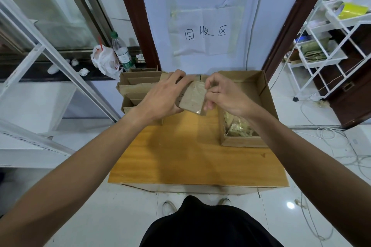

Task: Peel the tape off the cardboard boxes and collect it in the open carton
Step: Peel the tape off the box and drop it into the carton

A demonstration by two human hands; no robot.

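A small flattened cardboard box (187, 104) is held up above the back of the wooden table (192, 158). My left hand (162, 96) grips its left side. A strip of clear tape (195, 96) covers the box's face. My right hand (222, 94) pinches the tape's right edge with thumb and fingers. The open carton (263, 94) stands at the table's back right, with a heap of crumpled clear tape (239, 126) inside it. A pile of flattened cardboard boxes (136, 90) lies at the back left, partly hidden behind my left hand.
A wall with a taped paper sign (204, 34) rises right behind the table. A sill at the left holds a plastic bottle (121, 52) and a white bag (105, 60). A white wire rack (329, 42) stands at the right, with cables (329, 136) on the floor.
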